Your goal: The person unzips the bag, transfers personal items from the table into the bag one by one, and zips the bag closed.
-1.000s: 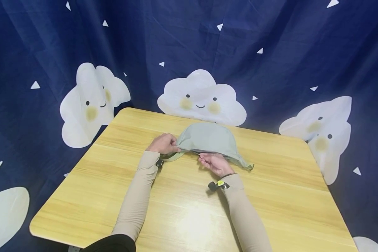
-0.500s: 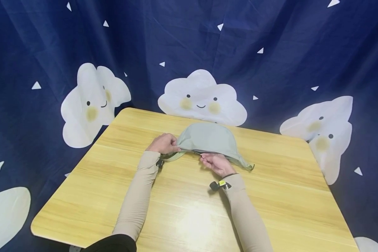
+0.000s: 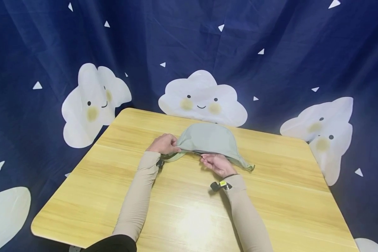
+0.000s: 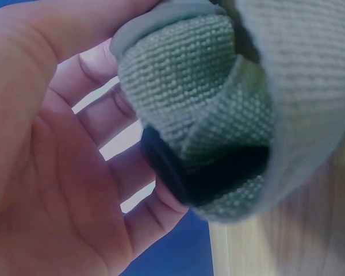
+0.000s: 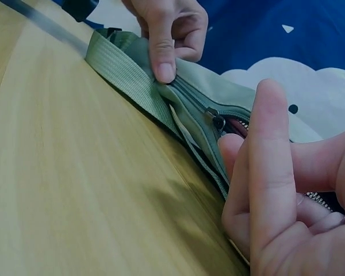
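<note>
A sage-green waist bag (image 3: 208, 138) stands on the table with its zipper side toward me. My left hand (image 3: 163, 143) pinches the bag's left end, its thumb lying beside the zipper in the right wrist view. A looped webbing strap (image 4: 310, 75) with a black plastic strap adjuster (image 4: 230, 172) hangs close to the left palm. My right hand (image 3: 217, 164) is at the middle of the zipper, fingertips at the zipper pull (image 5: 220, 127). One of its fingers points up. Zipper teeth (image 5: 317, 200) show parted on the right hand's side of the pull.
The wooden table (image 3: 182, 203) has rounded corners. Behind it hangs a dark blue curtain (image 3: 189, 35) printed with white clouds and triangles. A small black wrist camera (image 3: 215, 186) sits on the right sleeve. The bag's right strap end (image 3: 250, 167) lies on the table.
My right hand has shifted very slightly to the right along the zipper. The left hand and the bag stay in place.
</note>
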`<state>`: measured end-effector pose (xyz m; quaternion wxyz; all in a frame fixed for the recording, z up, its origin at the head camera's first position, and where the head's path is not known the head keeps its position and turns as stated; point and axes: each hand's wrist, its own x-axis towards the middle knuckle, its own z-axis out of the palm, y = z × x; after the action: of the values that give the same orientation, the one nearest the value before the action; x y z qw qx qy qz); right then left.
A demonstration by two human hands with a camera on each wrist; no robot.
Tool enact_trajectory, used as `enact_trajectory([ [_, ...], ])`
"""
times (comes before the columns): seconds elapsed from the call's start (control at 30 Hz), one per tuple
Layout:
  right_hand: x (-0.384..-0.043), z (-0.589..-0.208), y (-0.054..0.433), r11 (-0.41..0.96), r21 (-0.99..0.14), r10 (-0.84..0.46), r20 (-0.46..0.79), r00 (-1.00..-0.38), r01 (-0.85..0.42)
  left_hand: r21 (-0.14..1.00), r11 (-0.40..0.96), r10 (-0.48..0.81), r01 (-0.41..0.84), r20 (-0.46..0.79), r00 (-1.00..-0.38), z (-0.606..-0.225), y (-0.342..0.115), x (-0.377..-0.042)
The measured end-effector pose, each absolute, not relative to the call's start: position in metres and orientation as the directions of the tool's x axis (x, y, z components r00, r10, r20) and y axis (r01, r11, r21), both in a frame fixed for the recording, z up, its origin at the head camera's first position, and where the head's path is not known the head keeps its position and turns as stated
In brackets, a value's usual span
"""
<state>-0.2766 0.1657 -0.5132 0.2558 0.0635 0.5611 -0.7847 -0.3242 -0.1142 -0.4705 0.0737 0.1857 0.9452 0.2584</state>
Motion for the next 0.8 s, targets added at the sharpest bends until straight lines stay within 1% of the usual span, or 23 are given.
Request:
enact_trajectory([
  [0.47,-0.2752,-0.5135,0.1667,-0.258,-0.84,-0.316,-0.393,-0.864,0.477,0.529,0.793,0.386,0.302,-0.053,-0.921,-0.4731,-0.113,-0.3244],
  [0.8,-0.277,-0.5141,0.1679,-0.236,-0.852,-0.326,-0.383,-0.864,0.467,0.534,0.792,0.381,0.297,-0.051,-0.923,-0.4722,-0.1151,-0.3249],
])
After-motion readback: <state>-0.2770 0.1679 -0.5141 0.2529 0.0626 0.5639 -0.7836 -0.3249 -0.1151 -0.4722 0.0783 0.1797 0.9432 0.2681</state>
